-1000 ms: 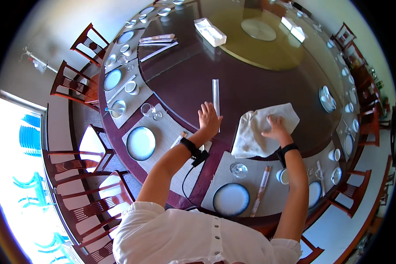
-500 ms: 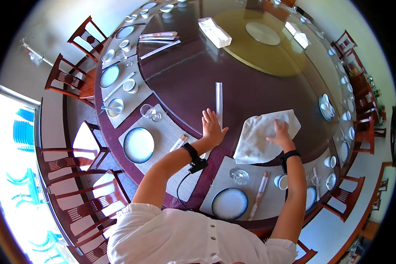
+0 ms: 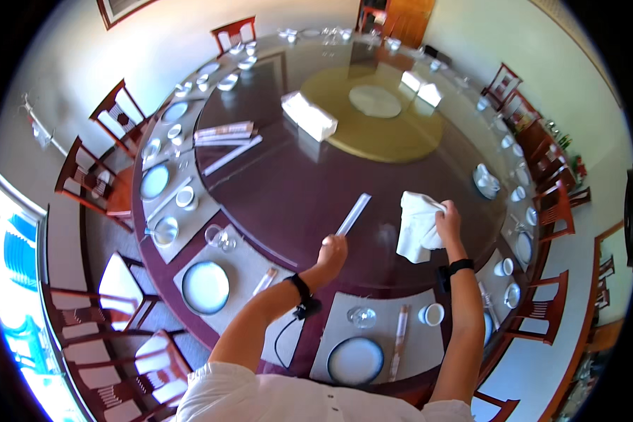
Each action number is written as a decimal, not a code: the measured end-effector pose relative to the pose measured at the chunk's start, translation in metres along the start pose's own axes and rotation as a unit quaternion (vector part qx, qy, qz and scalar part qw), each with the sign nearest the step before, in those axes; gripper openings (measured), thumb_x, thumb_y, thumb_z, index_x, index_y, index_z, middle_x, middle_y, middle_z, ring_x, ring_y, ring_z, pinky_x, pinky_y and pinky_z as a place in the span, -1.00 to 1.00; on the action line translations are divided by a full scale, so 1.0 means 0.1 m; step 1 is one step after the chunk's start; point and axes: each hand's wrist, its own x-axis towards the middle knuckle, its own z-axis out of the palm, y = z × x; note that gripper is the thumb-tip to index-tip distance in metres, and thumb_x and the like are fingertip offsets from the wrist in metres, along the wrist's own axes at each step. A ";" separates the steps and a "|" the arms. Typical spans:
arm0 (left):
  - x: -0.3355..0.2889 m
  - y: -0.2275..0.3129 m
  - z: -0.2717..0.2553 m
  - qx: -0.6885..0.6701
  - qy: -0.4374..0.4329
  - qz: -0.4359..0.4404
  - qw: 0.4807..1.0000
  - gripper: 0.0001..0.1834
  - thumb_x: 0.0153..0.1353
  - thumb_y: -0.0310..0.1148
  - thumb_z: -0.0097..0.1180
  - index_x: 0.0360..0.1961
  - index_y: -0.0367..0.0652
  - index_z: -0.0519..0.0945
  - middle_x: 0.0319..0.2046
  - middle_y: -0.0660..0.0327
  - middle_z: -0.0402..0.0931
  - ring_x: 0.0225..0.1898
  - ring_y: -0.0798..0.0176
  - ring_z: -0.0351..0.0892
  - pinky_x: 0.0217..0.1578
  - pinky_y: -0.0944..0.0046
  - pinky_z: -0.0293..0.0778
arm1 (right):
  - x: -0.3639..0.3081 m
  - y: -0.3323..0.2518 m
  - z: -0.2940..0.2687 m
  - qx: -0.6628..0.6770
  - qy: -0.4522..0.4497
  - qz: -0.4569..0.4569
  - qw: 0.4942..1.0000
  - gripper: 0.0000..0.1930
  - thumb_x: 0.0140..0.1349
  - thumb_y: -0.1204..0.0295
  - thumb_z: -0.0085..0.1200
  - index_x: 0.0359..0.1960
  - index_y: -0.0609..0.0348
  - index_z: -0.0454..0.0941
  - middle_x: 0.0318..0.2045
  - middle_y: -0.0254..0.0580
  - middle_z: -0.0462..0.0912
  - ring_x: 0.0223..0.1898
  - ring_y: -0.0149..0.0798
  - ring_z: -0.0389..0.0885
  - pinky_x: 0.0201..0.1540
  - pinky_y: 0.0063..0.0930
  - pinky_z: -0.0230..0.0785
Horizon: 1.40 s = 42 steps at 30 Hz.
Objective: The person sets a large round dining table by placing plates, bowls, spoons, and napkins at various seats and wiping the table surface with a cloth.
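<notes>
The right hand (image 3: 448, 219) pinches a white cloth napkin (image 3: 417, 225), bunched and lifted off the dark round table (image 3: 295, 190) at its near right. The left hand (image 3: 333, 252) is closed loosely on nothing, just near a long clear sleeve (image 3: 353, 214) lying to the napkin's left. Nearer, a blue-rimmed plate (image 3: 356, 360), a glass (image 3: 362, 316) and a white cup (image 3: 432, 314) sit on a grey placemat (image 3: 380, 337). Far off, a white box (image 3: 309, 115) lies beside the yellow turntable (image 3: 373, 123).
</notes>
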 end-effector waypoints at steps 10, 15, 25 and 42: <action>0.16 -0.32 -0.17 -0.043 -0.063 -0.154 0.985 -0.61 0.17 -0.41 0.15 0.02 -0.25 0.45 -0.12 0.10 0.41 -0.12 0.13 0.55 -0.33 0.30 0.68 | 0.14 -1.52 -0.20 0.175 -0.012 -0.077 0.981 -0.74 0.14 0.47 0.03 -0.09 0.15 0.49 -0.19 0.09 0.62 -0.12 0.12 0.60 -0.07 -0.19 0.43; 0.22 -0.61 -0.76 -0.216 0.070 -0.144 0.963 -0.50 0.11 -0.37 0.20 0.08 -0.28 0.43 -0.02 0.03 0.41 -0.07 0.01 0.53 0.04 0.20 0.52 | -0.03 -2.07 -0.45 0.227 -0.099 -0.021 0.969 -0.66 0.18 0.37 0.06 0.00 0.17 0.47 -0.16 0.08 0.64 -0.13 0.03 0.64 -0.08 -0.26 0.44; -0.36 -0.40 -1.79 -0.814 -0.052 -0.105 0.569 -0.58 0.35 -0.40 0.00 0.22 -0.19 0.39 0.04 0.10 0.53 -0.03 0.14 0.63 -0.17 0.18 0.68 | -0.84 -2.50 -1.19 0.276 -0.135 -0.102 0.946 -0.68 0.21 0.34 0.13 -0.08 0.26 0.46 -0.27 -0.03 0.63 -0.24 -0.22 0.62 -0.15 -0.35 0.44; -1.83 0.66 -3.51 -0.939 -0.118 0.025 0.323 -0.60 0.29 -0.10 0.17 -0.02 -0.11 0.40 -0.11 0.17 0.57 -0.08 0.28 0.61 -0.01 0.19 0.55 | -3.02 -2.06 -2.58 0.567 -0.285 0.018 0.773 -0.61 0.47 0.24 -0.19 0.07 0.30 0.51 -0.16 -0.30 0.63 -0.13 -0.47 0.53 -0.05 -0.55 0.36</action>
